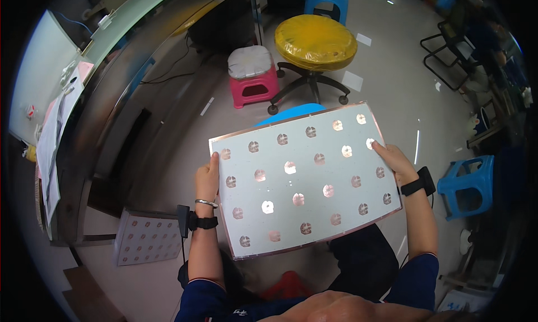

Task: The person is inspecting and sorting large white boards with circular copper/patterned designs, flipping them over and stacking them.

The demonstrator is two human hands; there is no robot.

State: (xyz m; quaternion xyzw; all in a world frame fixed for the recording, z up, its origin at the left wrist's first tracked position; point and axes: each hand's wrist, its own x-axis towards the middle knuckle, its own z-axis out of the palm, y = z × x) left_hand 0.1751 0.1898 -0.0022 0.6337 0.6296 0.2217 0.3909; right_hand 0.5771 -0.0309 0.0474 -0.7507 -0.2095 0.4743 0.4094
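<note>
A large flat rectangular panel, white with copper-coloured edges and rows of small coppery shapes, is held up in front of me, tilted slightly. My left hand grips its left edge, thumb on the face near the upper corner. On the opposite side my right hand grips the right edge, its thumb resting on the face next to one of the shapes. The other fingers of both hands are mostly hidden behind the panel. Lower left stands a similar-looking patterned panel or stack, white with reddish shapes.
Beyond the panel stand a yellow-covered wheeled stool, a pink stool with a pale top and a partly hidden blue surface. A blue stool is at the right. Papers lie on a long bench at left.
</note>
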